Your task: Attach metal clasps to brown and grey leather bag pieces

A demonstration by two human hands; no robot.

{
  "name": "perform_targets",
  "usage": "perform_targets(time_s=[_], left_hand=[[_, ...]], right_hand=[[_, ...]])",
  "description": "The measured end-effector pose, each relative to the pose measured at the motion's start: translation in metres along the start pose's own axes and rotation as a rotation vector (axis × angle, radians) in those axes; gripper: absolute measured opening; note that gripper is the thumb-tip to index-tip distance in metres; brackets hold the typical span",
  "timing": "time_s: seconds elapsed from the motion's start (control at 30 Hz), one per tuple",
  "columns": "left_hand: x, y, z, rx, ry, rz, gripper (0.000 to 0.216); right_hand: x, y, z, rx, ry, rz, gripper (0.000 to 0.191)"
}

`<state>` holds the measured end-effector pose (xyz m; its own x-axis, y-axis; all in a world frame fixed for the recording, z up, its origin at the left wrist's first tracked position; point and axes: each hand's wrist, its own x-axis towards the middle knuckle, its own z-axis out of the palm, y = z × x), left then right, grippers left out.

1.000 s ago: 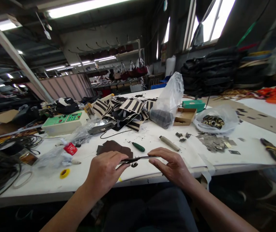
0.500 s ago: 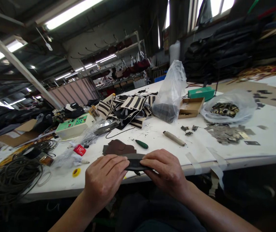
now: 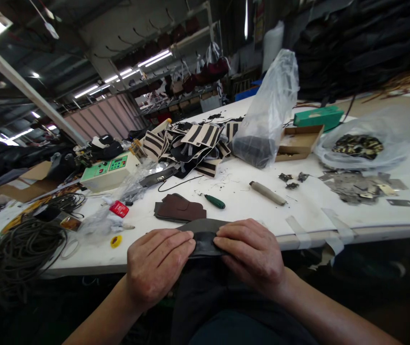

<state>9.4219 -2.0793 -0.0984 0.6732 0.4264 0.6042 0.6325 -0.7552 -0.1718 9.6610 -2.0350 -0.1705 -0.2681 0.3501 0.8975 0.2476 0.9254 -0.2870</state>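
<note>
Between my hands, at the table's front edge, is a dark, curved leather-like piece [image 3: 205, 239]. My left hand [image 3: 160, 263] is closed on its left end, fingers lying over the top. My right hand [image 3: 253, 251] grips the right end the same way, with the thumb underneath and partly hidden. Just beyond the piece lie brown and dark flat cut pieces [image 3: 179, 207], one on another. A green-handled tool [image 3: 214, 201] with a thin metal tip rests to their right. Farther right is a grey-beige rod-like tool [image 3: 267, 193].
Striped pieces [image 3: 201, 135] heap up behind, beside a clear plastic bag [image 3: 262, 124]. Flat metal plates [image 3: 352, 187] and a bag of brassy parts [image 3: 359, 145] lie right. Coiled cord [image 3: 21, 254], a yellow tape roll [image 3: 116, 241] and a green-panelled machine [image 3: 106, 170] stand left.
The held piece is tipped so that more of its broad face shows, and its middle looks more bowed. Both hands keep their hold. The camera view has turned down somewhat.
</note>
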Motion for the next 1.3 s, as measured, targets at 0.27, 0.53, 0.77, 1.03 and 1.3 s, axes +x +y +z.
perform_targets(time_s=[0.27, 0.53, 0.77, 1.03, 1.3], left_hand=[[-0.002, -0.018, 0.019, -0.053, -0.071, 0.008, 0.023], [-0.011, -0.037, 0.036, -0.091, -0.110, -0.033, 0.029], [-0.016, -0.048, 0.047, -0.230, -0.159, -0.158, 0.020], [-0.012, -0.061, 0.055, -0.600, -0.441, -0.652, 0.014], [-0.022, -0.068, 0.065, -0.846, -0.533, -0.961, 0.021]], right_hand=[[-0.014, 0.015, 0.011, -0.014, -0.097, 0.095, 0.024], [-0.016, 0.027, 0.023, -0.028, -0.142, 0.115, 0.025], [-0.012, 0.038, 0.030, 0.020, -0.213, 0.188, 0.017], [0.003, 0.052, 0.030, 0.032, -0.312, 0.452, 0.019], [-0.004, 0.032, 0.059, -0.135, -0.234, 0.394, 0.024]])
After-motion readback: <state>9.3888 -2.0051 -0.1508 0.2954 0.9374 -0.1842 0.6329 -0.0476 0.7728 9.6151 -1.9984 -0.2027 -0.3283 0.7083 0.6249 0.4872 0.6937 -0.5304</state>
